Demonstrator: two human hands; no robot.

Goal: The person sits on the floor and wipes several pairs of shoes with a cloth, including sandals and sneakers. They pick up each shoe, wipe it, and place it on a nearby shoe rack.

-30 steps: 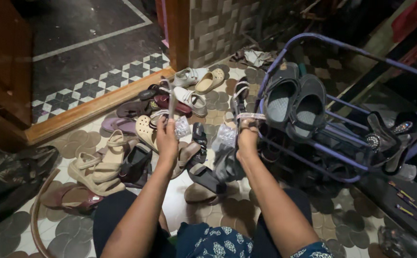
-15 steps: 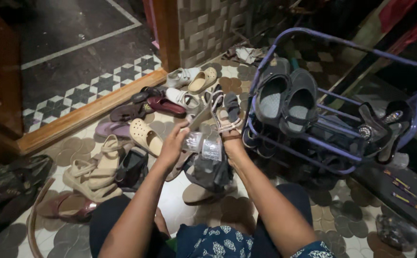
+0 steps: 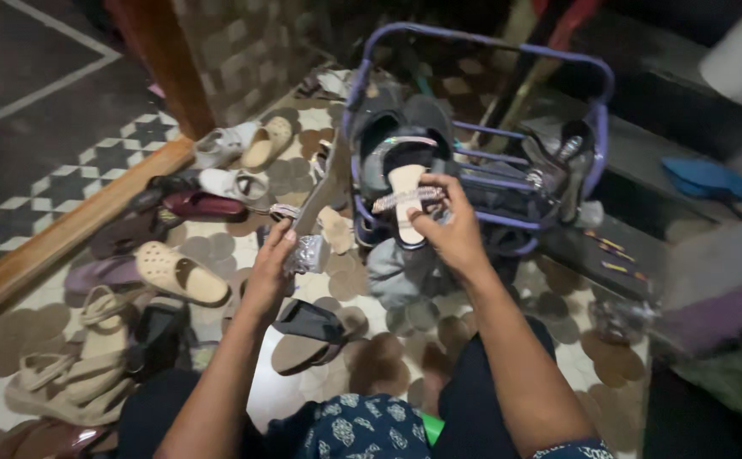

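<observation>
My right hand (image 3: 449,231) grips a heeled sandal (image 3: 405,192) with a beige insole and a glittery strap, holding it up against the front of the purple metal shoe rack (image 3: 593,127). My left hand (image 3: 271,269) holds the matching sandal (image 3: 318,197) by its clear block heel, sole edge-on, out over the floor left of the rack. Two dark clog shoes (image 3: 392,119) lie on the rack's top shelf just behind the right-hand sandal.
Loose footwear lies across the patterned floor: a cream clog (image 3: 180,274), strappy beige sandals (image 3: 90,361), a maroon flat (image 3: 201,206), white sandals (image 3: 236,183), a brown slipper (image 3: 307,340). A wooden door sill (image 3: 56,242) runs at left. A dark step (image 3: 643,161) stands behind the rack.
The view swung right toward the rack. My right hand carried its sandal up and right onto the rack's front; my left hand drew apart from it, still holding the other sandal.
</observation>
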